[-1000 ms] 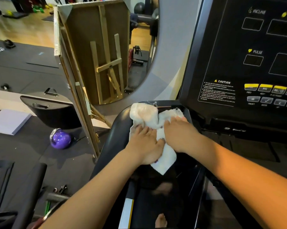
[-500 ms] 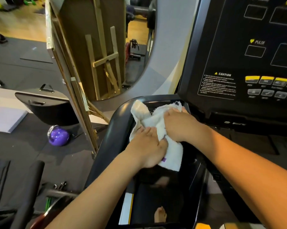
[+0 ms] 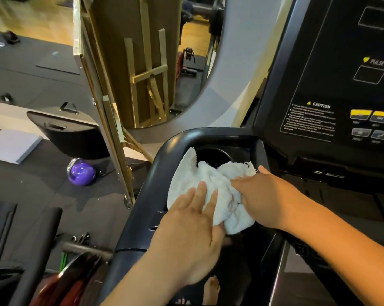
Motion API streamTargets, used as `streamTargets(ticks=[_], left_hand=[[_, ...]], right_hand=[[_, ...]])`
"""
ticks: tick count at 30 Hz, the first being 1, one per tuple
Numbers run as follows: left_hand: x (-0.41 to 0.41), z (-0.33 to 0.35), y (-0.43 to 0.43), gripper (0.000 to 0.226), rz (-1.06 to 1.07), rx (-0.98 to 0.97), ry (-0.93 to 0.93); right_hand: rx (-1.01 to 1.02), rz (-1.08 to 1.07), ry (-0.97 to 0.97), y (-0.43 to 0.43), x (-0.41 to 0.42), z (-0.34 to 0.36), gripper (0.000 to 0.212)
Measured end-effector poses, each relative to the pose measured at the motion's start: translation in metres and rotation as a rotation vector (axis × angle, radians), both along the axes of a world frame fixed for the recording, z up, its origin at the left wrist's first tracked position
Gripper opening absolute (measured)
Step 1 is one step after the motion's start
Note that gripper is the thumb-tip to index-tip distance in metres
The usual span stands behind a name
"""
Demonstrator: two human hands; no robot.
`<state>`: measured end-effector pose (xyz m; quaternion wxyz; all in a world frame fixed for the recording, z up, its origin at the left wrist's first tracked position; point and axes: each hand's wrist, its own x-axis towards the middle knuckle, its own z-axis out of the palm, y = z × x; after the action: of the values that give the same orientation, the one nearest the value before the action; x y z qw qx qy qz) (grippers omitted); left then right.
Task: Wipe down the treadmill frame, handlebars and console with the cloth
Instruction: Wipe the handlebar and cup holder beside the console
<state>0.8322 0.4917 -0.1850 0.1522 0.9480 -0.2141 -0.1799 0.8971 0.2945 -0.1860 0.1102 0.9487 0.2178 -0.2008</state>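
Note:
A white cloth (image 3: 211,186) lies bunched over the black left handlebar and tray (image 3: 155,173) of the treadmill, just in front of a round cup holder (image 3: 213,154). My left hand (image 3: 193,230) lies flat with straight fingers on the cloth's near left part. My right hand (image 3: 266,195) grips the cloth's right side, fingers curled into the fabric. The black console (image 3: 332,85) with yellow and grey buttons rises to the right.
A folded wooden board (image 3: 129,62) leans upright to the left of the grey treadmill upright (image 3: 235,80). A purple kettlebell (image 3: 81,173), a black case (image 3: 69,133) and a white pad (image 3: 12,145) lie on the dark floor mats. Bare toes show below.
The cloth has slid back toward me along the handlebar tray, uncovering the cup holder. My left fingers have straightened out over the cloth. The camera view has moved closer.

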Motion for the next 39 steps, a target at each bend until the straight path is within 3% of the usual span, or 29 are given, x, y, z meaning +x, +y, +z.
streamTargets(ticks=[4,10,14,18,21,23,26,28,33,37,39], left_hand=[[0.012,-0.014,-0.004,0.081,0.042,0.040,0.050],[0.043,-0.021,-0.009,0.070,0.082,-0.105,0.136],[0.054,-0.026,-0.017,0.069,0.045,0.004,0.072],[0.074,-0.033,-0.029,0.073,0.027,0.086,0.095],[0.088,-0.032,-0.041,0.078,0.045,0.162,0.129],[0.096,-0.025,-0.047,0.073,0.046,0.152,0.134],[0.108,-0.014,-0.052,0.064,-0.003,0.127,0.124],[0.114,-0.011,-0.054,0.073,-0.067,0.216,0.205],[0.115,-0.026,-0.055,0.073,-0.088,0.356,0.214],[0.098,-0.026,-0.043,0.064,-0.138,0.295,0.030],[0.090,-0.027,-0.032,0.070,-0.114,0.246,0.017]], right_hand=[[0.045,0.174,0.001,0.010,0.028,-0.017,0.044],[0.016,0.067,-0.099,0.035,0.056,-0.026,0.031],[-0.061,0.219,-0.342,0.036,0.053,-0.007,0.020],[0.011,0.172,-0.399,0.021,0.054,0.006,0.018],[0.141,0.061,-0.487,0.009,0.056,-0.003,0.037],[0.226,0.044,-0.460,0.011,0.051,-0.003,0.041],[0.477,0.020,-0.382,0.020,0.042,0.002,0.016],[0.553,-0.070,-0.251,0.021,0.041,0.002,0.024],[0.395,-0.062,0.064,0.016,0.046,0.004,0.029],[0.289,0.034,0.176,0.018,0.051,-0.005,0.023],[0.217,0.023,0.217,0.021,0.057,-0.011,0.035]])
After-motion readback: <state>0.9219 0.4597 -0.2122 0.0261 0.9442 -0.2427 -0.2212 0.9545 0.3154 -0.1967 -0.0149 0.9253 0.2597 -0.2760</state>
